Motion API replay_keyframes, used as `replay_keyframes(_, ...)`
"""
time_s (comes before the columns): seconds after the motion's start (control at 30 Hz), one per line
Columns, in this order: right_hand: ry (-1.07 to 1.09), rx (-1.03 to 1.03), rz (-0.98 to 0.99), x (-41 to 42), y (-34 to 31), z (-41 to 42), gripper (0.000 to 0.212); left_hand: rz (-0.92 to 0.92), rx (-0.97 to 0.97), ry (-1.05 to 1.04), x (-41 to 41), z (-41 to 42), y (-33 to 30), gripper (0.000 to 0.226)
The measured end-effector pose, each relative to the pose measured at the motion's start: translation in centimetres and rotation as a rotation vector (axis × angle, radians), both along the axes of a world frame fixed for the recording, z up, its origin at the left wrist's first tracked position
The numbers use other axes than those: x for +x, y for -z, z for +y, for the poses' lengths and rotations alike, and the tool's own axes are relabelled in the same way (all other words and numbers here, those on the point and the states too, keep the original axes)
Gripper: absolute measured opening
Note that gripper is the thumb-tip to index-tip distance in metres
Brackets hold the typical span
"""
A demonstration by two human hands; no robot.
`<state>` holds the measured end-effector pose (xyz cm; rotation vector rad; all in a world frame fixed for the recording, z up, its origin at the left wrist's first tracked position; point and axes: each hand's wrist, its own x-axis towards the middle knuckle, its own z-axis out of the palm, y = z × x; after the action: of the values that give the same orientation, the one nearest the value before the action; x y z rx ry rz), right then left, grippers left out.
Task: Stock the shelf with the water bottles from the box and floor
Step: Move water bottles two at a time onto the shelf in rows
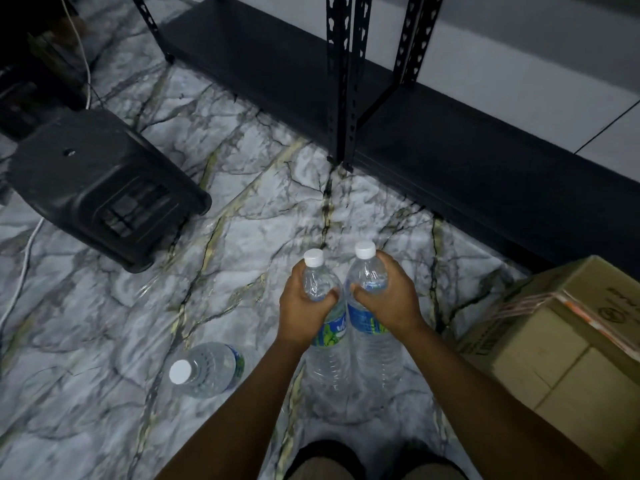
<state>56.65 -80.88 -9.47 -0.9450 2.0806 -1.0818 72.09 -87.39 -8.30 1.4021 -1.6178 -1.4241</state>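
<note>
Two clear water bottles with white caps and blue-green labels stand side by side in front of me. My left hand (303,308) grips the shoulder of the left bottle (327,358). My right hand (389,299) grips the shoulder of the right bottle (372,355). A third bottle (207,370) stands upright on the marble-patterned floor to the left, untouched. The black metal shelf (433,143) runs along the wall ahead, its lowest board bare. A taped cardboard box (568,344) sits at the right, closed as far as I see.
An overturned black plastic crate (100,185) lies on the floor at the left. A white cable (20,285) trails along the left edge. Perforated black shelf posts (343,81) rise ahead. My knees show at the bottom edge.
</note>
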Motion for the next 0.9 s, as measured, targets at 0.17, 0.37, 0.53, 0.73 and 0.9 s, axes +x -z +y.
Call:
replay_keyframes(0.17, 0.058, -0.028, -0.014, 0.2, -2.9, 1.6, 0.072, 0.026, -0.01, 0.063, -0.1, 0.6, -3.0, 0.062)
replay_keyframes(0.37, 0.129, -0.078, -0.026, 0.5, -6.7, 3.4, 0.066, 0.026, -0.034, 0.152, -0.3, 0.6, -6.6, 0.062)
replay_keyframes(0.53, 0.199, -0.12, -0.013, 0.5, -9.9, 5.5, 0.062, 0.038, -0.046, 0.241, -1.0, 1.3, -9.9, 0.057)
replay_keyframes(0.73, 0.293, -0.153, 0.003, -0.8, -13.7, 9.4, 0.06, 0.029, -0.031, 0.345, -3.3, 3.2, -13.0, 0.056)
replay_keyframes(0.9, 0.372, -0.178, 0.011, -3.1, -16.5, 13.9, 0.057, 0.035, -0.057, 0.421, -6.5, 6.4, -15.6, 0.055)
